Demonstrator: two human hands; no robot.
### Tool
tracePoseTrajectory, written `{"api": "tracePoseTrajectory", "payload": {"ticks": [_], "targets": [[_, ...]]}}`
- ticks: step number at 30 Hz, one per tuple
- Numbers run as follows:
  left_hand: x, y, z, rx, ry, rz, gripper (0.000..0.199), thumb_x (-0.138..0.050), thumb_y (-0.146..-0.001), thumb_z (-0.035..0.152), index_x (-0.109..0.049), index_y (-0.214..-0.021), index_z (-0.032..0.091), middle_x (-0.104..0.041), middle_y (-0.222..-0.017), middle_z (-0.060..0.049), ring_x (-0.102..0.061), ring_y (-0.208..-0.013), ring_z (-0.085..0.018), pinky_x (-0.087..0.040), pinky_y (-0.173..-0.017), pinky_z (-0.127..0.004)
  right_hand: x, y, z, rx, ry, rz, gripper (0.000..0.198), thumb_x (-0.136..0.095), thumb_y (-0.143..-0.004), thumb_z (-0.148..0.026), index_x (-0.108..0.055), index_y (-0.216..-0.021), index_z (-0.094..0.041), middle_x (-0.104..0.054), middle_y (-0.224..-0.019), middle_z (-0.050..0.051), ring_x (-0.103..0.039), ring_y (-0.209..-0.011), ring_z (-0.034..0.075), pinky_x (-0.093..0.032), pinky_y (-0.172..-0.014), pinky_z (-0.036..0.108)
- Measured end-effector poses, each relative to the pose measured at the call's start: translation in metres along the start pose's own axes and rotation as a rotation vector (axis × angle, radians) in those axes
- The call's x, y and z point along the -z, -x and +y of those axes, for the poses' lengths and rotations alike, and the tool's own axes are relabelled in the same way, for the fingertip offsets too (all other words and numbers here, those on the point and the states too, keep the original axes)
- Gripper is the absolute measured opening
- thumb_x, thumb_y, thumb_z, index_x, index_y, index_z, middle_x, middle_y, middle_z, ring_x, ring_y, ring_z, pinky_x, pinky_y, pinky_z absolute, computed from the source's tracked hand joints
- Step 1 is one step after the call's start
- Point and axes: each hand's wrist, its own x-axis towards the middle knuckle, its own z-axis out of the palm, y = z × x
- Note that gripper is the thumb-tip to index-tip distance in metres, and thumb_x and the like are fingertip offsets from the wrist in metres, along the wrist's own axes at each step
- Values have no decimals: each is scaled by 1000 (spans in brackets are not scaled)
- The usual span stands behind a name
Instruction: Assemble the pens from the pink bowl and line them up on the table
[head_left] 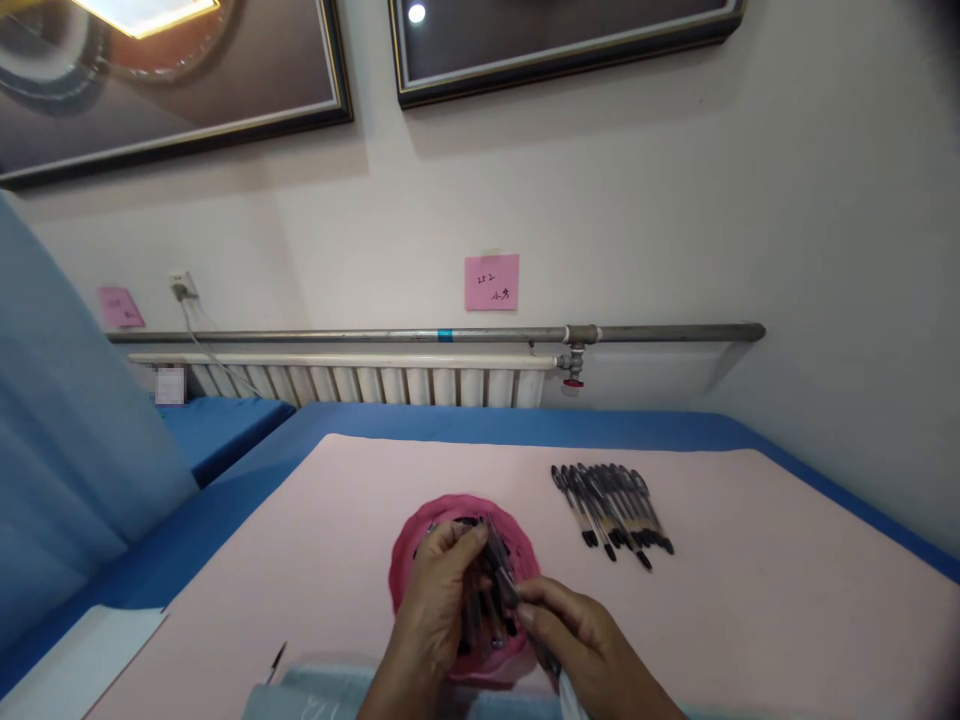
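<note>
Above a pink scalloped bowl [400, 575] holding several pen parts [487, 625], my two hands meet. My left hand [435, 590] is closed, its thumb and forefinger pinching the upper end of a dark, see-through pen [499, 560]. Lower down on that pen, my right hand [581, 630] has its thumb and fingers closed too. The pen slants down to the right, and its exact parts are blurred. A dark tip shows below my right palm. Further right lies a row of black-capped pens [611, 505], side by side on the pink sheet [720, 580].
A single pen piece [277, 660] lies at the front left beside light blue fabric [315, 690]. White paper [82, 655] rests at the left edge. Behind the blue-covered table [480, 422] are a radiator [420, 385] and a pipe [360, 337]. A blue curtain [67, 450] hangs left.
</note>
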Motion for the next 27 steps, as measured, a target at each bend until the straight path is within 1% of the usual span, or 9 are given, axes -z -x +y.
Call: {"api": "tracePoseTrajectory", "payload": {"ticks": [3,8,10,14,17,19,23,27], "targets": [[0,1,2,12,28,-39,28,-77,-58,31,-60,-74,15,-61,-64,2,-53,-54,-8,-42,-53,-19,1,-1,3,-19,-34,-15,20,-53,-79,-36,-63,-76,-18,-50,-63,-3,-45,-61,13,-37,-59,23],[0,1,2,25,-23,14,30,-71,-65,41,-59,-75,15,-62,-66,1,-54,-56,-9,-42,-52,-20,4,-2,4,-10,-24,-40,20,-54,-79,-35,-64,-77,-18,-49,-63,-3,-42,-57,12,-35,-56,22],[2,0,2,26,-36,21,30,-74,-62,38,-59,-73,15,-62,-64,2,-54,-55,-8,-41,-52,-19,4,-3,5,-11,-25,-43,21,-54,-79,-36,-64,-76,-18,-48,-62,-3,-42,-57,12,-35,-56,22],[3,-1,6,21,-32,5,31,-79,-55,32,-62,-73,14,-61,-64,1,-55,-57,-8,-41,-52,-18,2,-3,9,-36,-96,-51,21,-52,-81,-35,-61,-75,-18,-46,-60,-4,-41,-57,12,-34,-55,22],[1,1,8,29,-54,4,32,-75,-59,39,-61,-73,14,-60,-60,1,-53,-53,-8,-41,-50,-19,2,-2,9,-13,-80,-52,19,-52,-82,-34,-60,-75,-18,-46,-62,-4,-41,-58,11,-34,-55,21],[1,2,7,32,-64,11,32,-74,-60,41,-59,-69,15,-57,-57,3,-50,-49,-7,-40,-49,-19,2,-1,8,-14,-54,-56,18,-53,-81,-34,-60,-76,-18,-45,-61,-4,-40,-56,10,-34,-53,21],[4,0,4,14,-43,-5,29,-78,-56,34,-60,-68,14,-59,-60,2,-52,-53,-7,-42,-53,-19,1,-1,4,-53,-72,-61,19,-53,-79,-35,-61,-74,-18,-42,-57,-5,-37,-51,10,-32,-49,20],[7,-2,4,17,-36,-19,28,-78,-58,32,-63,-71,13,-62,-65,0,-54,-56,-8,-43,-54,-19,1,-2,5,-62,-101,-69,19,-52,-80,-34,-60,-74,-18,-41,-57,-5,-37,-51,9,-31,-49,20]]}}
